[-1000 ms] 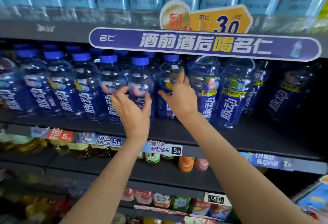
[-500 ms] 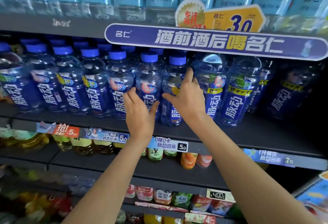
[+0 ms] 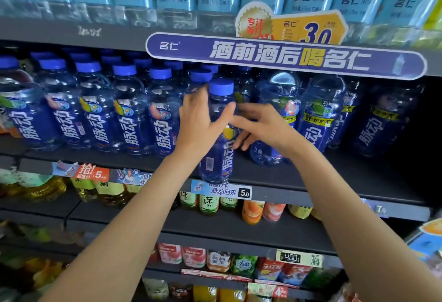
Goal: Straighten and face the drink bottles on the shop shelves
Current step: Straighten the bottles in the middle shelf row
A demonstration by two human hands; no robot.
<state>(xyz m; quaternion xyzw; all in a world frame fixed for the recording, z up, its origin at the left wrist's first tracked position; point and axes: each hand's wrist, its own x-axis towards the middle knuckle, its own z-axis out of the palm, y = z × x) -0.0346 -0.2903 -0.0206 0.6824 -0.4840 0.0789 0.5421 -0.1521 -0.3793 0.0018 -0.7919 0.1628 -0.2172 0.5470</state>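
A row of blue-capped drink bottles (image 3: 95, 115) with dark blue labels stands on the dark shelf (image 3: 334, 182). One blue bottle (image 3: 216, 163) is out in front of the row, its base over the shelf's front edge and its label turned to the right. My left hand (image 3: 198, 127) grips its upper body, thumb across the front. My right hand (image 3: 260, 127) is on its right side with the fingers stretched toward it and the fingertips at the bottle. Larger blue bottles (image 3: 277, 100) stand just right of my hands.
A purple banner sign (image 3: 284, 56) hangs from the shelf above, low over the bottle caps. Price tags (image 3: 222, 189) line the shelf edge. Tea and juice bottles (image 3: 208, 203) fill the lower shelves. The far right of the shelf is dark, with one bottle (image 3: 378, 124).
My left hand has taken a bottle from the front row and drawn it forward and down to the shelf edge. My right hand has shifted from the bottle fronts to this bottle's right side.
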